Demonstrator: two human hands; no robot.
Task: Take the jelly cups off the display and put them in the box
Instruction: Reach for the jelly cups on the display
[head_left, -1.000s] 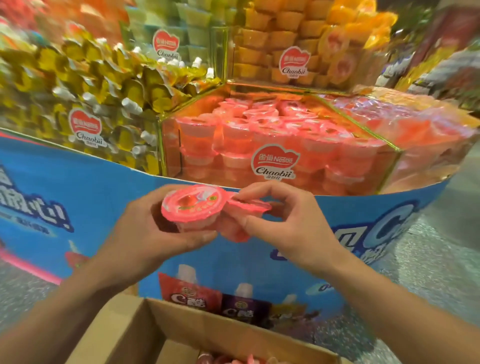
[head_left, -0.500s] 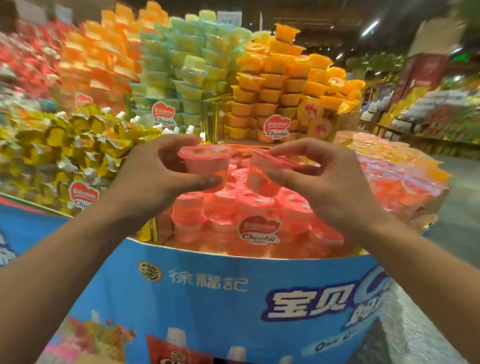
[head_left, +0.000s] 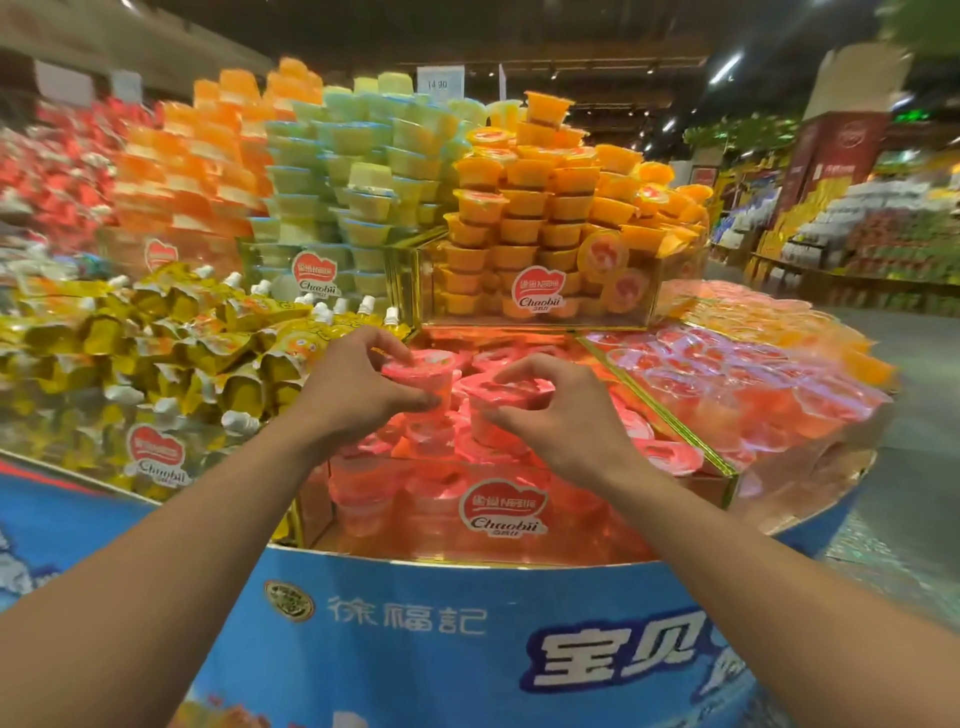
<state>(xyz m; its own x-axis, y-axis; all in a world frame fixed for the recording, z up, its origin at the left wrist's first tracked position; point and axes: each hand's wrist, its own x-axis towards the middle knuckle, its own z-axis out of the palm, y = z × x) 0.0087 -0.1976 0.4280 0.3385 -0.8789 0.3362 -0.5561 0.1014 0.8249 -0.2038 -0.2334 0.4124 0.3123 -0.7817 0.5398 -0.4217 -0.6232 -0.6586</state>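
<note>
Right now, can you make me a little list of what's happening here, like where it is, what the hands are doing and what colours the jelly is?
place: shop, at a round blue display
left hand: grips a pink cup
right hand: grips a second pink cup, beside the first and a bit lower
under the hands: clear bin full of pink cups
behind: orange cups and green cups, stacked high
to the left: yellow pouches
box: not in view
</note>
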